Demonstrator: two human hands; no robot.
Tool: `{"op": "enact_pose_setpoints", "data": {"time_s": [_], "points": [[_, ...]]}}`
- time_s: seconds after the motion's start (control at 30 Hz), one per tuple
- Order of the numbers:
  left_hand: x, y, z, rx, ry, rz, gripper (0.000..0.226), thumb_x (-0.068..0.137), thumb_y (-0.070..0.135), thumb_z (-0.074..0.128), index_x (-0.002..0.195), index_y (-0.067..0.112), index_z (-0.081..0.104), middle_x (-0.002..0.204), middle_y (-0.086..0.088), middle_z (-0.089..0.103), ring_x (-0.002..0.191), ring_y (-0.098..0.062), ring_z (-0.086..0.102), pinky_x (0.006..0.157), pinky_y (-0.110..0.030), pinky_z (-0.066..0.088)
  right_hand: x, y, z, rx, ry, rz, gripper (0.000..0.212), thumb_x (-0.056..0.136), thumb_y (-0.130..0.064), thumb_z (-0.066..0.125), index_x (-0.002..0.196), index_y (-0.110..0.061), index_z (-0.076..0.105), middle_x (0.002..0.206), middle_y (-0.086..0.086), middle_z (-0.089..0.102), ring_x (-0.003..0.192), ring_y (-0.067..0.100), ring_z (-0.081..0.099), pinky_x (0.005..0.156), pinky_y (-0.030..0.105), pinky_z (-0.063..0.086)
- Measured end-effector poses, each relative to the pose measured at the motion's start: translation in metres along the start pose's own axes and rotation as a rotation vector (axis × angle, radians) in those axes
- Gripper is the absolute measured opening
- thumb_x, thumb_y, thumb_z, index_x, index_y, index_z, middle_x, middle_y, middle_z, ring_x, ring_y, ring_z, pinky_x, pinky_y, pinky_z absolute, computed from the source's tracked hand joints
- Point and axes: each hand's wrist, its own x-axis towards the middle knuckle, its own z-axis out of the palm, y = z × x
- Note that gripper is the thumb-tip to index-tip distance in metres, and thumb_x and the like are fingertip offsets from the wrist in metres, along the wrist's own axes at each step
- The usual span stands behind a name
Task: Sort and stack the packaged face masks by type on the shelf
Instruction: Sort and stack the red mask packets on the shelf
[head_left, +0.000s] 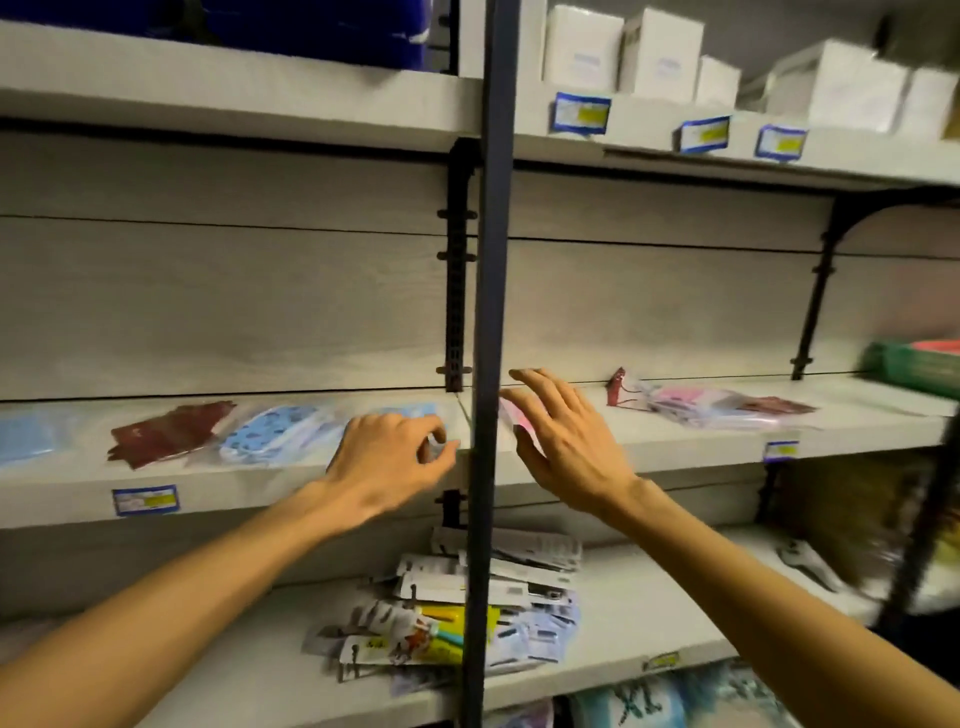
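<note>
Left hand (387, 452) pinches the plain blue mask packet (415, 415), apparently to lift it for sorting. Right hand (563, 436), fingers spread and holding nothing, hovers over a pink mask packet (511, 415) on the shelf (675, 441), each hand apparently taking one type.

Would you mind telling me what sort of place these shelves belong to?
Most likely a small shop or pharmacy stockroom: pale wood-look shelves carry blue-and-yellow price labels on their front edges, plain white cardboard boxes line the top shelf, and clear-wrapped face mask packs lie loose on the middle one.
</note>
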Motion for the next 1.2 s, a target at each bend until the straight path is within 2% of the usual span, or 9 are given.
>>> {"op": "enact_pose_setpoints", "data": {"time_s": [0.1,0.23,0.37,0.47,0.7,0.77,0.87,1.0,1.2], "points": [[0.012,0.078,0.019,0.004,-0.094,0.062,0.051,0.086,0.071,0.038,0.096,0.03,0.068,0.078,0.009,0.071,0.072,-0.013,0.064,0.071,-0.032,0.054,-0.051,0.057,-0.021,0.02,-0.08,0.127,0.054,0.097,-0.025,0.056,0.148,-0.014,0.041,0.156,0.012,0.036,0.145,0.031,0.032,0.117,0.046,0.033],[0.035,0.163,0.042,-0.019,-0.089,0.134,0.041,0.091,0.062,0.048,0.101,0.029,0.069,0.091,0.008,0.073,0.079,-0.013,0.066,0.077,-0.031,0.054,-0.115,0.128,-0.041,-0.001,-0.137,0.267,0.057,0.095,-0.026,0.059,0.147,-0.014,0.041,0.152,0.009,0.04,0.141,0.028,0.035,0.116,0.041,0.034],[0.058,0.219,0.06,0.009,-0.111,0.174,0.038,0.095,0.055,0.047,0.107,0.026,0.069,0.095,0.005,0.073,0.082,-0.013,0.064,0.081,-0.034,0.051,-0.161,0.185,-0.051,-0.005,-0.2,0.404,0.056,0.096,-0.031,0.056,0.148,-0.015,0.041,0.149,0.005,0.044,0.137,0.024,0.038,0.113,0.036,0.034],[0.083,0.245,0.075,0.035,-0.139,0.171,0.042,0.096,0.053,0.046,0.114,0.022,0.068,0.109,0.001,0.072,0.092,-0.018,0.065,0.085,-0.037,0.053,-0.184,0.223,-0.052,0.01,-0.196,0.496,0.056,0.097,-0.033,0.056,0.147,-0.014,0.042,0.146,0.005,0.049,0.133,0.025,0.042,0.109,0.035,0.035],[0.158,0.258,0.141,0.063,-0.365,-0.01,0.052,0.095,0.055,0.046,0.131,0.02,0.057,0.135,-0.005,0.06,0.119,-0.027,0.057,0.088,-0.039,0.048,-0.188,0.297,-0.029,0.047,-0.192,0.64,0.055,0.101,-0.045,0.047,0.147,-0.016,0.043,0.145,0.007,0.052,0.132,0.025,0.044,0.108,0.037,0.038],[0.182,0.26,0.163,0.037,-0.371,-0.04,0.053,0.094,0.057,0.046,0.134,0.022,0.054,0.139,-0.004,0.057,0.124,-0.028,0.053,0.09,-0.041,0.046,-0.18,0.319,-0.018,0.049,-0.19,0.655,0.053,0.1,-0.047,0.047,0.143,-0.015,0.046,0.141,0.008,0.056,0.129,0.027,0.047,0.105,0.038,0.04],[0.225,0.254,0.193,0.016,-0.385,-0.104,0.055,0.094,0.059,0.044,0.134,0.023,0.052,0.137,-0.005,0.058,0.123,-0.029,0.054,0.087,-0.04,0.046,-0.156,0.356,0.001,0.081,-0.24,0.664,0.049,0.099,-0.047,0.048,0.135,-0.014,0.049,0.134,0.01,0.061,0.122,0.03,0.051,0.099,0.04,0.044],[0.259,0.245,0.222,0.01,-0.43,-0.23,0.057,0.094,0.063,0.042,0.131,0.021,0.047,0.132,-0.008,0.06,0.121,-0.032,0.055,0.08,-0.038,0.039,-0.121,0.401,0.018,0.211,-0.269,0.751,0.056,0.096,-0.041,0.057,0.142,-0.011,0.048,0.136,0.013,0.061,0.124,0.033,0.054,0.099,0.041,0.047],[0.3,0.247,0.256,-0.065,-0.406,-0.355,0.063,0.098,0.063,0.033,0.142,0.02,0.043,0.141,-0.012,0.056,0.13,-0.033,0.049,0.095,-0.041,0.042,-0.084,0.454,0.058,0.228,-0.404,0.821,0.084,0.082,-0.076,0.055,0.129,-0.007,0.051,0.124,0.016,0.065,0.113,0.034,0.058,0.094,0.046,0.051]]}}
